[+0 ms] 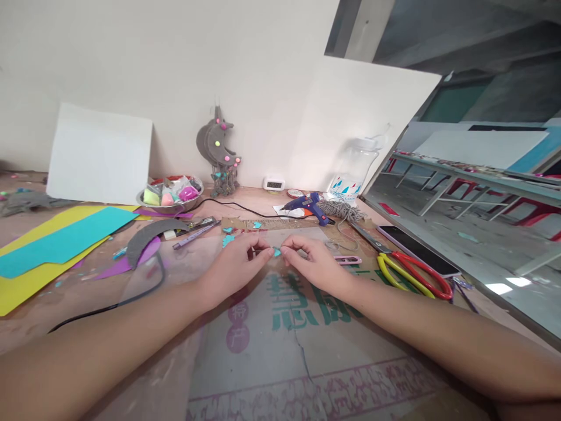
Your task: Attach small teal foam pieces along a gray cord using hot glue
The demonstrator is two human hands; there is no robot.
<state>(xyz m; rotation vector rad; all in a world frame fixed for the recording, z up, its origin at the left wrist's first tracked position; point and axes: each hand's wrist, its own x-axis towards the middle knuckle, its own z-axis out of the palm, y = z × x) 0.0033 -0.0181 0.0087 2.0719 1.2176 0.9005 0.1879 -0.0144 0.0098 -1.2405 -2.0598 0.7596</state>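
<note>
Between my two hands is a small turquoise piece [277,252], pinched at its edges; its exact shape is mostly hidden by fingertips. My left hand [241,260] closes thumb and finger on its left side. From the right, my right hand [309,260] pinches it in the same way. Just beyond my left hand lie more small turquoise cutouts [228,240], one with a scalloped edge. Under both hands spreads a printed cardboard sheet [263,362] with green and purple characters. A pink utility knife [347,260] rests beside my right hand.
Scissors [416,275] and a phone [418,250] lie right. A blue glue gun [309,206], grey yarn [339,209] and a plastic bottle [354,169] stand behind. Left are coloured sheets [65,242], a grey felt crescent [151,233] and a bowl [193,203]. A moon ornament [214,143] hangs at the wall.
</note>
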